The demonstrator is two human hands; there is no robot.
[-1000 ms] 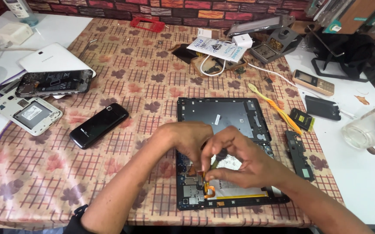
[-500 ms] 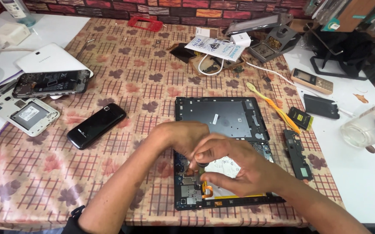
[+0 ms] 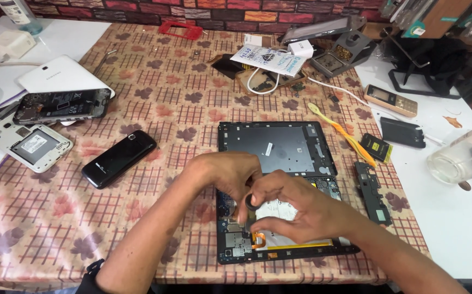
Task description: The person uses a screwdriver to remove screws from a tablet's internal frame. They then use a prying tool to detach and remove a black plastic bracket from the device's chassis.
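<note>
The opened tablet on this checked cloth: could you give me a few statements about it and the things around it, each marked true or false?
1. Both hands, left hand and right hand, work over the opened tablet. True.
2. The black phone lies to the right of the tablet. False: it lies to its left.
3. A yellow pry tool lies beside the tablet. True.
4. The tablet lies on bare white table. False: it lies on the checked cloth.

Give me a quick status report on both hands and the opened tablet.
Left hand and right hand together over opened tablet, fingertips pinching a small dark part; grip detail hidden. Black phone lies clear, left of it.
</note>
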